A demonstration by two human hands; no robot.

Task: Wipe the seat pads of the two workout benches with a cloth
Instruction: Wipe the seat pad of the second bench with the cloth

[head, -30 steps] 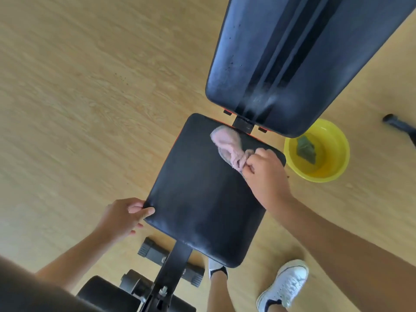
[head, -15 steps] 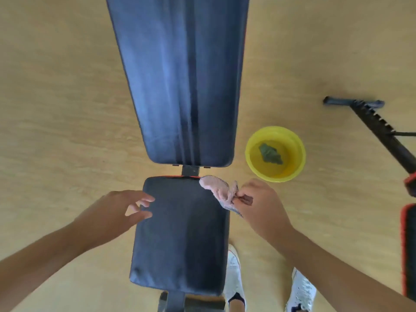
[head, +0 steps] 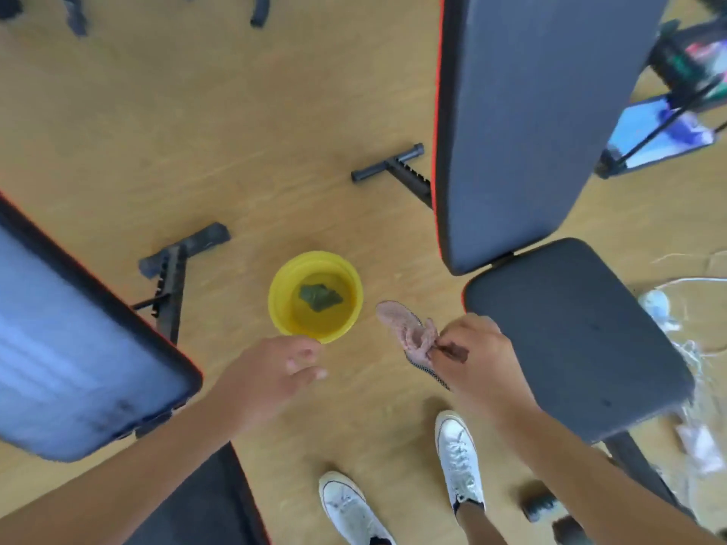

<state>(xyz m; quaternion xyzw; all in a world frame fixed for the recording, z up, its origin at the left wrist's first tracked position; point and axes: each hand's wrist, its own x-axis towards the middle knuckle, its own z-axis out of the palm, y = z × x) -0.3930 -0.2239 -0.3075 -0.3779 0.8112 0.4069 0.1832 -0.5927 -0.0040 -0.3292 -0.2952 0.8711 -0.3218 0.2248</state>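
Fingers of the right hand (head: pixel 478 357) were pinched on a pink cloth (head: pixel 411 334), which hung bunched from the grip over the wooden floor (head: pixel 196 131), between a yellow bowl (head: pixel 277 300) and the seat pad (head: pixel 582 340) of the right-hand bench. The cloth touched neither; it was just left of that pad's near-left edge. The left hand (head: pixel 275 373) was empty, its fingers loosely spread, and hovered just near of the bowl's rim.

The bowl stood on the floor in the middle of the scene and held yellowish liquid with a dark green scrap (head: pixel 320 297) lying in it.

On the right, the dark seat pad lay flat, and its long back pad (head: pixel 531 123), edged in red, stretched away toward the far side. On the left, a second bench's pad (head: pixel 78 356) was seen at a slant, shining pale blue with glare and trimmed in red; another dark pad surface (head: pixel 204 501) showed at the near edge under the left forearm, partly hidden. Black frame feet (head: pixel 387 167) rested on the floor far of the bowl.

Two white sneakers (head: pixel 460 462) stood on the floor at the near side, between the benches. Clear plastic wrapping (head: pixel 696 356) lay blurred at the right edge.
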